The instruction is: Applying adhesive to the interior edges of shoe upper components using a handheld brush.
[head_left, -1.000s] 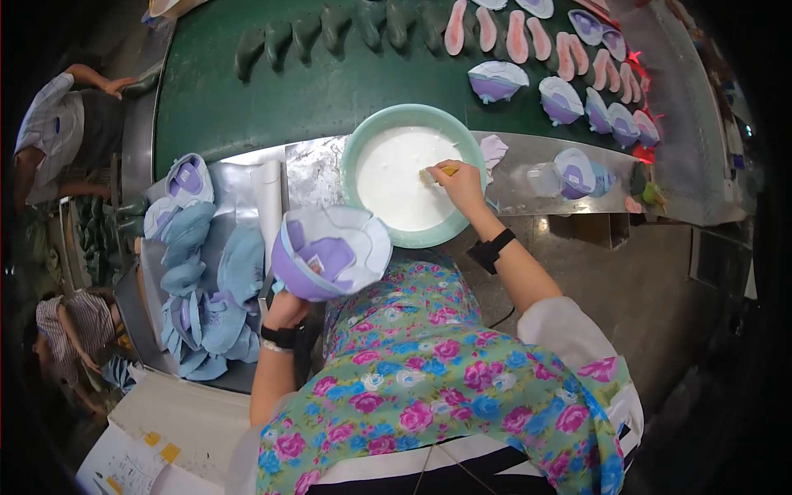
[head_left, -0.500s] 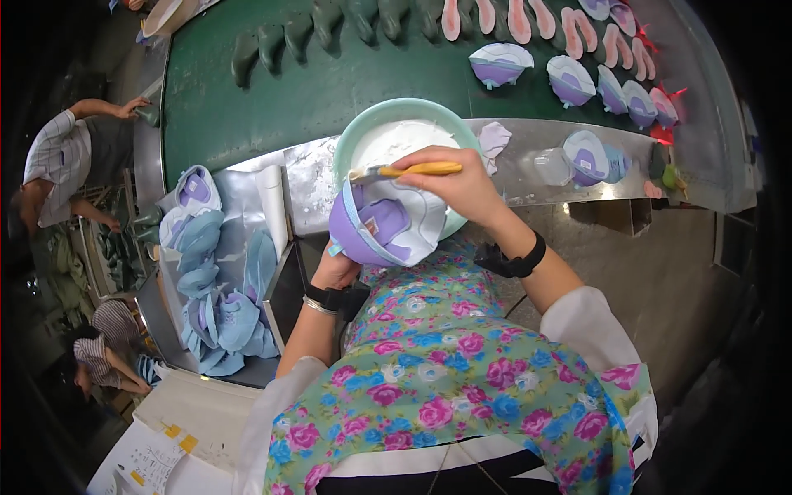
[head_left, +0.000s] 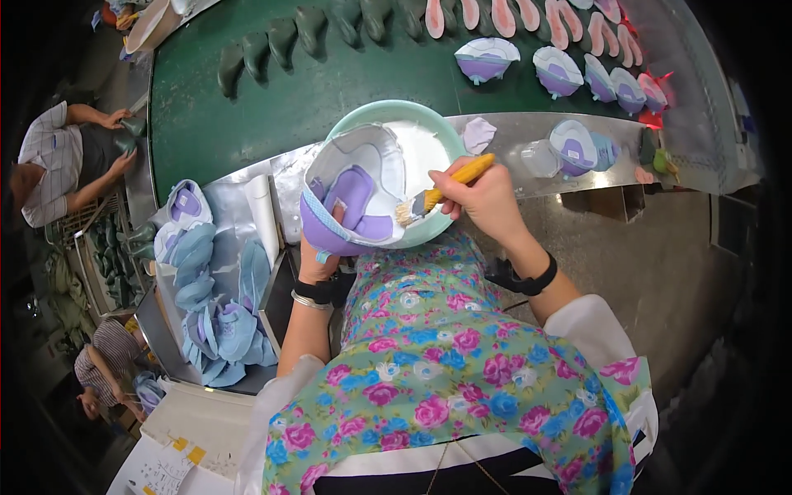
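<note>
So the purple-and-white shoe upper [head_left: 356, 198] is held up over the near edge of the glue bowl [head_left: 429, 140], left hand [head_left: 318, 260] clamped on it from below, right hand [head_left: 483, 194] closed round a yellow-handled brush [head_left: 441, 188] whose bristles touch the upper's rim. Looks mid-coat to me; a stack of blue uppers [head_left: 219, 305] on the left seems untouched, while several uppers [head_left: 561, 70] sit on the green belt [head_left: 247, 115].
</note>
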Demonstrator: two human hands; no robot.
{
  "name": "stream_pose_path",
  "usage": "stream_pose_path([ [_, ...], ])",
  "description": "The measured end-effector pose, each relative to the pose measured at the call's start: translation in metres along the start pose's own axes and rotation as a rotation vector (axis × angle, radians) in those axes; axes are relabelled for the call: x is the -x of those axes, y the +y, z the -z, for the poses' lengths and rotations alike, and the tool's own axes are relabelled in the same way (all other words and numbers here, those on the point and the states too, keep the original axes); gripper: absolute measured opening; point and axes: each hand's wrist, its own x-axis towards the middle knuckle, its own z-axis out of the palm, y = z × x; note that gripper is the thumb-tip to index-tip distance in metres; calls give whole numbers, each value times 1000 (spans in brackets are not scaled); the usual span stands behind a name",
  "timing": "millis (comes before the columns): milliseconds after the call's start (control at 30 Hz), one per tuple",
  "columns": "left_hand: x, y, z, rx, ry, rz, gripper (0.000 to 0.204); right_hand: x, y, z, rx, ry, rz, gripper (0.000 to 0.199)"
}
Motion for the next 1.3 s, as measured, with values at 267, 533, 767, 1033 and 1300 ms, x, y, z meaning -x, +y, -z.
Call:
stream_pose_path([
  [267, 2, 29, -12, 256, 148, 99, 39, -10, -2, 6, -16, -111, 33, 17],
  [533, -1, 8, 47, 785, -270, 433, 35, -40, -44, 11, 279, -64, 642, 10],
  [767, 14, 60, -1, 356, -249, 116, 47, -37, -89, -73, 161, -821, 740, 15],
  [1033, 29, 16, 25, 707, -191, 826, 21, -66, -23, -44, 300, -417, 230, 15],
  [1300, 4, 65, 58, -119, -17, -38, 23, -39, -88, -90, 386, -346, 309, 21],
])
